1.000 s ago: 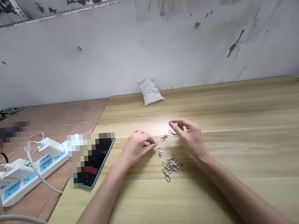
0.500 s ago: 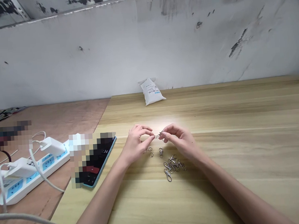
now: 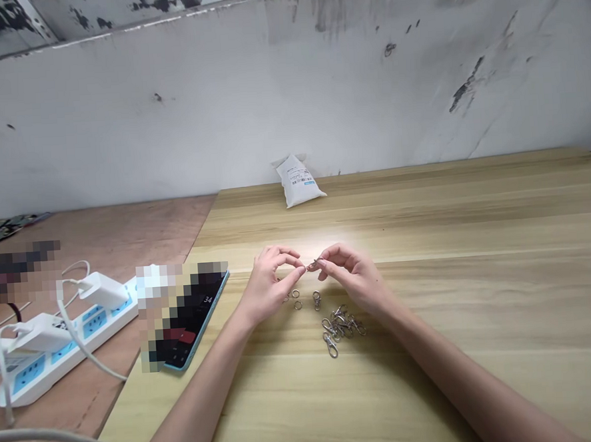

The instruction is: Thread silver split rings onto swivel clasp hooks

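Observation:
My right hand (image 3: 351, 274) pinches a silver swivel snap hook (image 3: 314, 264) between thumb and fingertips, above the wooden table. Opposite it, my left hand (image 3: 274, 282) is closed in a pinch on a small metal ring, mostly hidden by the fingertips. Ring and hook meet or nearly meet; contact is too small to make out. Several loose split rings (image 3: 298, 305) lie below my left hand, some partly covered by it. A single snap hook (image 3: 317, 300) rests on the wood between the hands, and a pile of several more snap hooks (image 3: 340, 323) sits nearer me.
A phone (image 3: 192, 327) with a partly blurred screen lies left of my left forearm. Beyond it is a white power strip (image 3: 73, 348) with chargers and cables. A white labelled pouch (image 3: 301, 187) leans near the wall at the back of the table (image 3: 451, 238).
My right hand has brought the snap hook slightly left and tilted it, closing the gap to the ring at my left fingertips. The loose pieces on the table lie as before.

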Demonstrator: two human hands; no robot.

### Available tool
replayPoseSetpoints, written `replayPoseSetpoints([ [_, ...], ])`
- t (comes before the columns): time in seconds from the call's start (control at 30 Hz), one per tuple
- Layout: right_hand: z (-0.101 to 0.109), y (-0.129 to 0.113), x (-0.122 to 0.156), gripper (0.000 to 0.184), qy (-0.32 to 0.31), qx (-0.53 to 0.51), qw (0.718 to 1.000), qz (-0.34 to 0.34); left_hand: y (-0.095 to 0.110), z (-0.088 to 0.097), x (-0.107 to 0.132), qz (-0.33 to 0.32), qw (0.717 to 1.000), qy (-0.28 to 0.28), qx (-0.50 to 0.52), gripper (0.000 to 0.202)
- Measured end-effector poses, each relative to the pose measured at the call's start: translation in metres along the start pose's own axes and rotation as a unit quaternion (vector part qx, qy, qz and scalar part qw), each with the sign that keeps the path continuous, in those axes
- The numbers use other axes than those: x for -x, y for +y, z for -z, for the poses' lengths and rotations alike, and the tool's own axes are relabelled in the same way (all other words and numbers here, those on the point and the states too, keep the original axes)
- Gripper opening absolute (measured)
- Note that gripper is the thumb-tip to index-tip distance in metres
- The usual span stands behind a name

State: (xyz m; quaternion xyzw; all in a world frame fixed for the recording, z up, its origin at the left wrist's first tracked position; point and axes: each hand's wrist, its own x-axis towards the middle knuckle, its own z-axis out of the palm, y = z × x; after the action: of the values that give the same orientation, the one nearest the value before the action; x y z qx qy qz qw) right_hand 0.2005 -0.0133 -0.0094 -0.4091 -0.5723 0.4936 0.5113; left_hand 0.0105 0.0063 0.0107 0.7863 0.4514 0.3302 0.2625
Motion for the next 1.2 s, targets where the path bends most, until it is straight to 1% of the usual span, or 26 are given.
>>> replayPoseSetpoints([
  [0.27,-0.0002,0.0011,0.0004,0.024,0.002,0.003,1.0,0.003,0.0024,-0.0001,0.0006,0.004,1.0,0.002,-0.008,0.01],
  [0.47,-0.0024,0.0045,0.0025,0.024,0.041,0.01,0.999,0.008,0.0041,-0.0033,0.0013,0.004,1.0,0.007,0.001,0.01],
  [0.6,-0.0046,0.0024,0.0031,0.024,0.052,0.004,0.999,0.012,0.0056,-0.0043,0.0018,0.003,1.0,0.016,-0.001,0.009],
  [0.73,-0.0059,0.0,0.0022,0.022,0.054,-0.017,0.998,0.009,0.0063,-0.0048,0.0022,-0.002,0.999,0.034,0.0,0.007],
  [0.93,-0.0074,-0.0011,0.0018,0.022,0.036,-0.051,0.998,-0.016,0.0068,-0.0063,0.0031,-0.003,0.997,0.07,0.023,0.008],
  [1.07,-0.0081,-0.0014,0.0024,0.022,0.038,-0.089,0.995,-0.025,0.0063,-0.0067,0.003,-0.005,0.996,0.09,0.025,0.008],
  [1.2,-0.0075,-0.0004,0.0026,0.022,0.023,-0.104,0.994,-0.037,0.0058,-0.0073,0.0029,-0.006,0.996,0.085,0.025,0.007],
])
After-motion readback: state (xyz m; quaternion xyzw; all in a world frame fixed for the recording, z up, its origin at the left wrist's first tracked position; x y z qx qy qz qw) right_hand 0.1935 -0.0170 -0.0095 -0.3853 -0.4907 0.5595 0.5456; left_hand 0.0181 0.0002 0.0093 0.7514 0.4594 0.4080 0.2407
